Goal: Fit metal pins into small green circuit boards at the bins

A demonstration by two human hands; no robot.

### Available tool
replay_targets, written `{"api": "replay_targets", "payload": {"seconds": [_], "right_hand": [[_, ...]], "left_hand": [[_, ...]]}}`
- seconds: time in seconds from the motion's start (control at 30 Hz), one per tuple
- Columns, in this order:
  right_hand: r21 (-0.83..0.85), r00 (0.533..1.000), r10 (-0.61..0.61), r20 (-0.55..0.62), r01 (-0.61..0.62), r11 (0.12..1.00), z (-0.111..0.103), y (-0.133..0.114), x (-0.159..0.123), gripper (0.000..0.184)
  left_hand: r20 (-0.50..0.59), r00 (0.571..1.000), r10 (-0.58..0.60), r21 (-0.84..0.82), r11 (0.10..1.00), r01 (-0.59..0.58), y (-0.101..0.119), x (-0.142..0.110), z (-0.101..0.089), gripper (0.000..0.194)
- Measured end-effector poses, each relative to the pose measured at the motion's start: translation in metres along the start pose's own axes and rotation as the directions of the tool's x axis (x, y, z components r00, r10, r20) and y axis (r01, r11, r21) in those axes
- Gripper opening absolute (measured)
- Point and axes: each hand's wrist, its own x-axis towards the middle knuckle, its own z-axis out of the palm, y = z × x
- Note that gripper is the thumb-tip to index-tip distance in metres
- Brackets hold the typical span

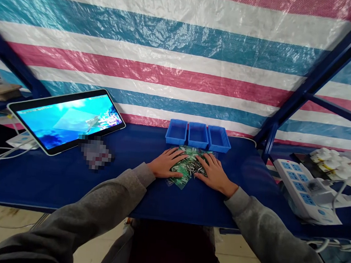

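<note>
On the blue tabletop lies a low pile of small clear packets [181,181] with green parts, and slim shiny metal pieces [193,166] that look like screws or pins, too small to tell. My left hand [166,164] rests on the pile's left side, fingers spread and palm down. Across from it, my right hand [216,174] lies on the right side with its fingers apart. Both hands touch the pile and cover its edges. Just behind the pile stand three blue bins in a row: a left bin [175,141], a middle bin [197,143] and a right bin [219,148].
A lit tablet-like screen [67,119] leans at the left, with white cables [5,156] beside it and a blurred-out item [97,153] in front. At the right are a white power strip [300,190] and several white rolls [332,162]. Striped sheeting [180,75] closes off the back.
</note>
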Motion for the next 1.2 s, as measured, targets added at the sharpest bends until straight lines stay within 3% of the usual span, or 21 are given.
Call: {"api": "replay_targets", "payload": {"seconds": [0.2,0.37,0.67,0.93,1.2], "right_hand": [[0.028,0.999,-0.010,-0.042,0.011,1.000,-0.002,-0.002,-0.005,0.066],[0.037,0.996,0.025,-0.085,-0.022,0.999,0.003,-0.001,-0.003,0.069],[0.053,0.999,0.032,-0.014,-0.031,0.998,0.007,-0.001,-0.009,0.067],[0.020,0.999,0.023,-0.046,-0.023,1.000,0.003,-0.001,-0.010,0.056],[-0.014,0.998,0.024,-0.060,-0.025,1.000,0.009,-0.002,-0.011,0.063]], "left_hand": [[-0.009,1.000,0.010,0.036,0.999,-0.010,0.002,-0.005,-0.001,0.079],[0.011,1.000,-0.004,0.003,1.000,0.004,0.001,0.000,-0.002,0.084],[0.047,0.999,-0.001,-0.023,1.000,0.002,-0.002,-0.001,-0.001,0.086],[0.016,0.999,0.031,-0.028,0.999,-0.031,-0.006,-0.002,-0.005,0.073],[0.000,1.000,0.011,0.044,0.999,-0.011,0.005,-0.003,0.000,0.058]]}}
